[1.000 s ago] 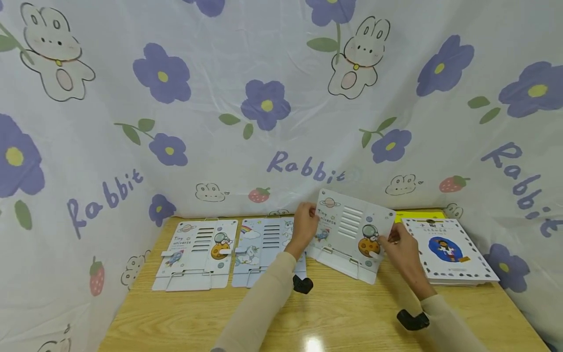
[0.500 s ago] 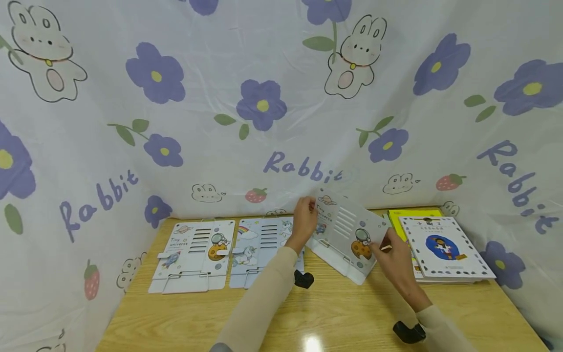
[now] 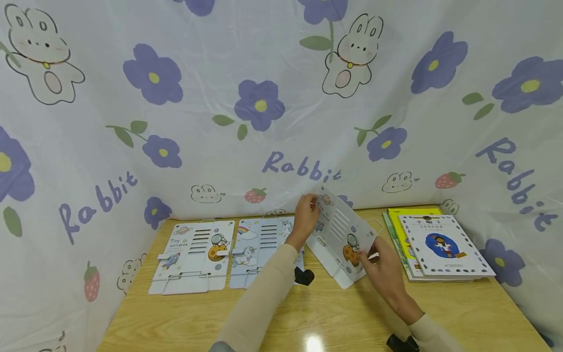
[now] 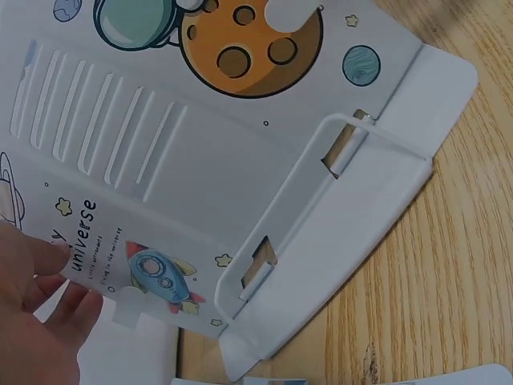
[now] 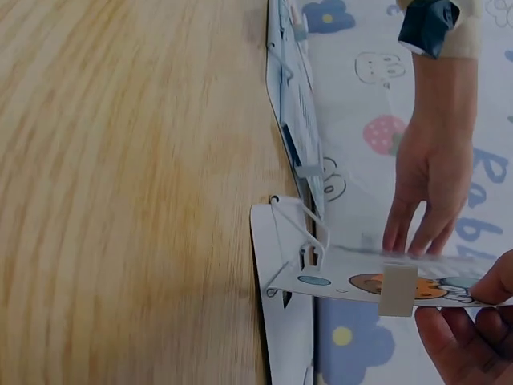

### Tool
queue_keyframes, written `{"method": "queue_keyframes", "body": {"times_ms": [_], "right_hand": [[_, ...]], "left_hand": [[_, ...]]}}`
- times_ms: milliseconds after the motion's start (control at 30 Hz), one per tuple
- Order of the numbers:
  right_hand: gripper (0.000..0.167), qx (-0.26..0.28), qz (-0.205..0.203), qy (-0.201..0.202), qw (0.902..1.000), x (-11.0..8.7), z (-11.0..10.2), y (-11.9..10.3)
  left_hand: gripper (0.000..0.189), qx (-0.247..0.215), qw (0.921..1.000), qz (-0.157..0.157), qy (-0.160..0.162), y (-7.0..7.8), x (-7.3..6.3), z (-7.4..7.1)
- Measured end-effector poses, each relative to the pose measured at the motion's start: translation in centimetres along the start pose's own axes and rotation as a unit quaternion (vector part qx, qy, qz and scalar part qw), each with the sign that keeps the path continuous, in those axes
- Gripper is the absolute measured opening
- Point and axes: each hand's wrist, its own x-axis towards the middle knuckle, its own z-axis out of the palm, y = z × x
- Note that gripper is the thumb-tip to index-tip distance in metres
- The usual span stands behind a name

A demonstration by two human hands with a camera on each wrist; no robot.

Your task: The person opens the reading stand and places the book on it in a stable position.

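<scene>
Both hands hold a white metal book stand (image 3: 336, 227) printed with "Tiny universe", an astronaut and a rocket. My left hand (image 3: 305, 217) pinches its left edge; in the left wrist view that hand's fingers (image 4: 60, 321) grip it beside the lettering. With thumb and fingers, my right hand (image 3: 387, 269) pinches the right edge near the orange planet. The panel stands raised and angled, with its flat base plate (image 4: 353, 216) low at the wood and a wire page holder across the front. The right wrist view shows the panel (image 5: 345, 277) almost edge-on.
A matching space-print stand (image 3: 186, 259) and a blue unicorn stand (image 3: 259, 244) lie side by side to the left on the wooden table (image 3: 220, 318). A stack of books (image 3: 475, 249) lies at right. A rabbit-print cloth (image 3: 202, 98) hangs behind.
The right hand has moved left and slightly down, swinging the stand's right side toward the person. The left hand has stayed nearly in place. More of the book stack shows now.
</scene>
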Motion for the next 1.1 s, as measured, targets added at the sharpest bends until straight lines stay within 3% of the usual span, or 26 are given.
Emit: {"method": "queue_keyframes", "body": {"times_ms": [267, 600, 1100], "right_hand": [[0.029, -0.006, -0.042, 0.007, 0.9991, -0.5, 1.3, -1.2], [0.031, 0.0, -0.078, 0.004, 0.9969, -0.6, 2.5, -2.1], [0.03, -0.01, -0.115, -0.009, 0.9933, -0.9, 3.2, -3.0]], "left_hand": [[0.042, -0.034, 0.9987, -0.01, -0.035, 0.5, 0.1, -0.3], [0.046, -0.026, 0.9981, 0.0, -0.055, 0.7, 0.3, -0.5], [0.058, -0.041, 0.9886, -0.034, -0.141, 0.8, 0.0, -1.4]]}}
